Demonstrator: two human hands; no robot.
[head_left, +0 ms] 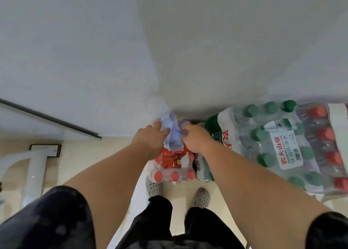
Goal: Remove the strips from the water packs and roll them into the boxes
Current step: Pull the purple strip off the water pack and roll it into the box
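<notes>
A shrink-wrapped water pack [172, 166] with red caps and a red label stands on the floor against the wall, just in front of my feet. A pale blue strip [172, 134] loops up from its top. My left hand [148, 139] pinches the strip's left side and my right hand [195, 138] grips its right side, so both hands hold it above the pack. The strip's lower end lies on the red label. No box is in view.
To the right lie a green-capped water pack [273, 141] and a red-capped pack [327, 147] beyond it. A white wall [169, 51] rises straight ahead. A white pipe-like stand [35, 171] sits at left on the beige floor. My grey perforated shoes [201, 198] are below.
</notes>
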